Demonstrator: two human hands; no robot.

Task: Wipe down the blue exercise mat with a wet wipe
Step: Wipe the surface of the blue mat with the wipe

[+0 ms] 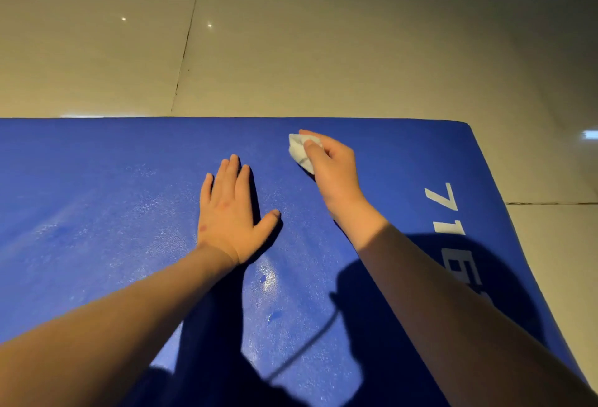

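Note:
The blue exercise mat (97, 186) lies flat on the floor and fills the lower part of the view, with white lettering along its right edge. My left hand (228, 212) rests flat on the mat near the middle, fingers straight and together. My right hand (330, 164) grips a crumpled white wet wipe (299, 151) and holds it on the mat close to the far edge. Wet streaks and small droplets shine on the mat below my left hand.
Beige floor tiles (323, 34) with dark grout lines lie beyond the mat's far edge and to its right. The mat's far right corner (466, 125) is rounded. My shadow falls across the near part of the mat.

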